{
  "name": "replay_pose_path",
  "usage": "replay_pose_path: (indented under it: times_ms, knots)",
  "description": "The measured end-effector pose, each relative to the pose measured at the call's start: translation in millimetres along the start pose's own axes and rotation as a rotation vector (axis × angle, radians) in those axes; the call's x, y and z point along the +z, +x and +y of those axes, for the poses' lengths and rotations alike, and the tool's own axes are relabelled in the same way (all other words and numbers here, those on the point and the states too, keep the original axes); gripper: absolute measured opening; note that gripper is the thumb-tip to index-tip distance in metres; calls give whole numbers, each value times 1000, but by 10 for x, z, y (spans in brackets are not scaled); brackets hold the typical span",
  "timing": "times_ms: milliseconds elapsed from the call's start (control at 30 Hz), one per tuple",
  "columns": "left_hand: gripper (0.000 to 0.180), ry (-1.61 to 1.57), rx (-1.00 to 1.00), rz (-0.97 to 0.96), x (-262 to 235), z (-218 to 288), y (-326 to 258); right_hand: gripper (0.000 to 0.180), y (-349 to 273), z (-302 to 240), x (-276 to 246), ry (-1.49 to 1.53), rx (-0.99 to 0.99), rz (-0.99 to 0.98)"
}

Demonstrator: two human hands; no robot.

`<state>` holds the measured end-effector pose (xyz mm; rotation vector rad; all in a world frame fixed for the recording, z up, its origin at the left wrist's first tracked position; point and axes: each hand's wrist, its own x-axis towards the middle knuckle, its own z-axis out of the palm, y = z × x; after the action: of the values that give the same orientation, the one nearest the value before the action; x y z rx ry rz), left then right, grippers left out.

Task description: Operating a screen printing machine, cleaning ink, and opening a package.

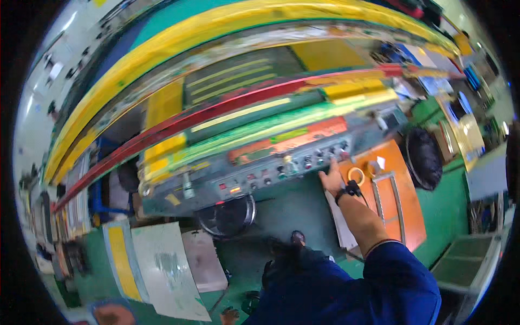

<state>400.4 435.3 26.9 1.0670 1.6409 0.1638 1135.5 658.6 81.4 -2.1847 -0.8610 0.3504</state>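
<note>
The control panel (281, 168), a long grey strip of buttons and knobs, runs along the front edge of a big machine (244, 108) with green, yellow and red bars across it. The right hand (331, 179) reaches up to the panel's right end, fingers stretched out and open, the fingertips touching or just short of the lower edge below the last knobs; which one cannot be told. It grips nothing. A dark watch (346, 192) sits on that wrist, and the blue sleeve (401, 276) comes in from the lower right. The left hand (111, 314) shows only partly at the bottom edge, far from the panel, and whether it is open or closed cannot be told.

Just right of the reaching hand stands an orange desk (411, 216). On it, near its top edge, lies a ring of tape (356, 175), with a metal frame (387, 197) beside it. A black round thing (424, 158) hangs past the desk's right edge. Below the panel a wheel (227, 216) sticks out over the green floor (287, 206). A pale sheet (165, 265) lies at lower left.
</note>
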Motion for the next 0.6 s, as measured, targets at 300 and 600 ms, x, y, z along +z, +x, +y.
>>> replay_pose_path:
  times_ms: [300,600]
  knots:
    - [36,-89,-7,-44,-275,619,426,84,41,309,54,25,-47,-40]
    - [37,49,88,-105,14,1069,826,85,26,314,2,22,-27,-91]
